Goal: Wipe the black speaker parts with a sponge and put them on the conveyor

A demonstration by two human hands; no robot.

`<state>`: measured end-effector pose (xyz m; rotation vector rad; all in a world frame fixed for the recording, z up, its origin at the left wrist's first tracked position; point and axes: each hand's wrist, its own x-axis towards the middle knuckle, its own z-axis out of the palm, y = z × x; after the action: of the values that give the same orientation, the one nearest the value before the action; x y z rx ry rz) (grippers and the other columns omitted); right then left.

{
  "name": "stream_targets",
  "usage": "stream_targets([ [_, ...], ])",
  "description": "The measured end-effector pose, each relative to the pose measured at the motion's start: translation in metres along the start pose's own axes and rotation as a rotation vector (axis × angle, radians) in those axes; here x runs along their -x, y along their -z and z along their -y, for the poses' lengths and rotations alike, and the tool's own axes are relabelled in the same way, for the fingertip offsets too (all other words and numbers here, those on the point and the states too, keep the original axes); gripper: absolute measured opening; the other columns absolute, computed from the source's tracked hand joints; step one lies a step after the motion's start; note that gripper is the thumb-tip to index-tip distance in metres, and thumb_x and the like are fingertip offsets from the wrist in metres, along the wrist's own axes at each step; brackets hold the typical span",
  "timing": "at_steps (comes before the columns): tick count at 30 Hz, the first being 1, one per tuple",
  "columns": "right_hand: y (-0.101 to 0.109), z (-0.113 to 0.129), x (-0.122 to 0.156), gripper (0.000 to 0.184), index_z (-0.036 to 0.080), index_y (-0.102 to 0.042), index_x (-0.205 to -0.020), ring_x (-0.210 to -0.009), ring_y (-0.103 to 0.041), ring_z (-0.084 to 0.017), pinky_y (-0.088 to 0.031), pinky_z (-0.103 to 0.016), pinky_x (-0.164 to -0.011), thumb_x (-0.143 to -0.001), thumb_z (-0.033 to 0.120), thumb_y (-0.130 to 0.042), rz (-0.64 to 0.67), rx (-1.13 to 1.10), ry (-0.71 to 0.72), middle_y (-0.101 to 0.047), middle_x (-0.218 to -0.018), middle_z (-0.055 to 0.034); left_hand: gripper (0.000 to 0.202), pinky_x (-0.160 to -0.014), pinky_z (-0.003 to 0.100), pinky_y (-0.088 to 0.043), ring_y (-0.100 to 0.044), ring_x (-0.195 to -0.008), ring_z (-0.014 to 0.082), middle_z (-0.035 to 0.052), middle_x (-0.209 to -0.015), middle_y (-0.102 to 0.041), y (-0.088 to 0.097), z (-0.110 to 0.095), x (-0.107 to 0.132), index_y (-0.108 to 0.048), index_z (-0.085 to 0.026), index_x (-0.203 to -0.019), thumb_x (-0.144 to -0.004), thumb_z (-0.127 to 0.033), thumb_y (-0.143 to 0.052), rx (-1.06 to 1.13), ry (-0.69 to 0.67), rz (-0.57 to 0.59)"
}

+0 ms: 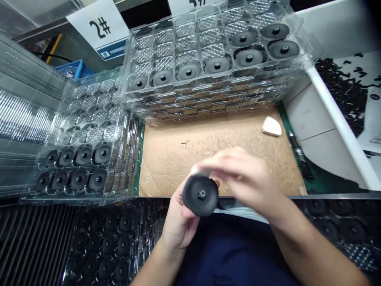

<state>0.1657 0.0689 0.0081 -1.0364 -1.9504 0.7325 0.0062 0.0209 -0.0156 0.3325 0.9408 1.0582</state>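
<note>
A round black disc part (201,195) with a small metal stud at its centre is held just above the near edge of the cardboard sheet (217,147). My left hand (178,220) grips it from below, fingers curled round its rim. Over the top of the disc sits my right hand (247,178), smeared by motion, with its fingertips at the disc's upper edge. Whether the right fingers pinch the disc or only touch it is unclear.
A stack of clear plastic trays (143,85) holding more black discs stands at the back. Another clear tray stack (125,131) is at the left. Dark trays (113,238) of discs lie below. A white bin (333,103) with small black parts is at the right.
</note>
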Motion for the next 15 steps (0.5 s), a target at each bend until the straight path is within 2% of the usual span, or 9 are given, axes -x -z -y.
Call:
stream_targets([
  [2, -0.007, -0.027, 0.014, 0.025, 0.023, -0.068, -0.104, -0.089, -0.062, -0.017, -0.044, -0.032, -0.078, -0.090, 0.014, -0.048, -0.010, 0.083, -0.249, -0.071, -0.096, -0.0031, 0.066, -0.094, 0.038, -0.050, -0.066, -0.101, 0.0274, 0.0033, -0.116, -0.068, -0.001, 0.000, 0.000, -0.066, -0.029, -0.106, -0.046, -0.047, -0.085, 0.034, -0.020, 0.020],
  [3, -0.013, -0.039, 0.024, 0.024, 0.024, -0.068, -0.105, -0.089, -0.063, -0.018, -0.045, -0.033, -0.078, -0.090, 0.016, -0.050, 0.013, 0.115, -0.314, -0.071, -0.096, -0.0035, 0.066, -0.092, 0.036, -0.051, -0.067, -0.099, 0.0261, 0.0045, -0.117, -0.067, -0.001, -0.001, 0.000, -0.066, -0.029, -0.108, -0.047, -0.049, -0.084, 0.054, -0.025, 0.019],
  [5, -0.026, -0.056, 0.044, 0.023, 0.024, -0.070, -0.102, -0.084, -0.064, -0.018, -0.046, -0.033, -0.074, -0.089, 0.018, -0.052, 0.098, 0.120, -0.342, -0.072, -0.092, -0.0032, 0.066, -0.089, 0.031, -0.051, -0.066, -0.099, 0.0236, 0.0047, -0.115, -0.068, 0.001, -0.002, 0.000, -0.066, -0.028, -0.109, -0.048, -0.049, -0.082, 0.075, -0.023, 0.005],
  [7, -0.034, -0.059, 0.058, 0.020, 0.022, -0.071, -0.096, -0.079, -0.065, -0.018, -0.047, -0.031, -0.069, -0.087, 0.017, -0.054, 0.141, 0.095, -0.342, -0.073, -0.086, -0.0029, 0.063, -0.087, 0.026, -0.051, -0.066, -0.100, 0.0211, 0.0032, -0.112, -0.070, 0.002, -0.004, 0.000, -0.067, -0.029, -0.107, -0.049, -0.047, -0.083, 0.081, -0.013, -0.008],
  [9, -0.033, -0.049, 0.058, 0.019, 0.020, -0.072, -0.096, -0.071, -0.064, -0.016, -0.047, -0.028, -0.063, -0.087, 0.019, -0.055, 0.127, 0.091, -0.375, -0.072, -0.081, -0.0026, 0.059, -0.086, 0.023, -0.052, -0.066, -0.100, 0.0194, 0.0014, -0.111, -0.070, 0.000, -0.005, -0.001, -0.068, -0.029, -0.105, -0.049, -0.044, -0.084, 0.080, 0.002, -0.012],
  [12, -0.017, -0.012, 0.037, 0.023, 0.020, -0.068, -0.106, -0.062, -0.059, -0.012, -0.046, -0.025, -0.054, -0.090, 0.024, -0.053, -0.066, 0.058, -0.414, -0.071, -0.085, -0.0027, 0.057, -0.081, 0.020, -0.052, -0.067, -0.095, 0.0172, -0.0004, -0.108, -0.071, -0.009, -0.005, -0.001, -0.068, -0.030, -0.105, -0.051, -0.040, -0.084, 0.068, 0.010, -0.010],
  [14, -0.008, 0.017, 0.020, 0.024, 0.016, -0.066, -0.108, -0.068, -0.060, -0.013, -0.047, -0.026, -0.061, -0.089, 0.020, -0.052, -0.241, 0.038, -0.289, -0.070, -0.095, -0.0054, 0.055, -0.083, 0.020, -0.052, -0.066, -0.096, 0.0173, 0.0004, -0.108, -0.071, -0.013, -0.005, 0.001, -0.067, -0.028, -0.107, -0.055, -0.040, -0.083, 0.067, 0.009, 0.002],
  [15, -0.005, 0.029, 0.013, 0.024, 0.013, -0.066, -0.107, -0.071, -0.060, -0.014, -0.048, -0.028, -0.065, -0.090, 0.017, -0.050, -0.235, 0.030, -0.157, -0.070, -0.091, -0.0070, 0.052, -0.087, 0.021, -0.050, -0.065, -0.099, 0.0179, 0.0009, -0.109, -0.070, -0.014, -0.005, 0.001, -0.067, -0.027, -0.107, -0.059, -0.041, -0.081, 0.071, 0.007, 0.007],
])
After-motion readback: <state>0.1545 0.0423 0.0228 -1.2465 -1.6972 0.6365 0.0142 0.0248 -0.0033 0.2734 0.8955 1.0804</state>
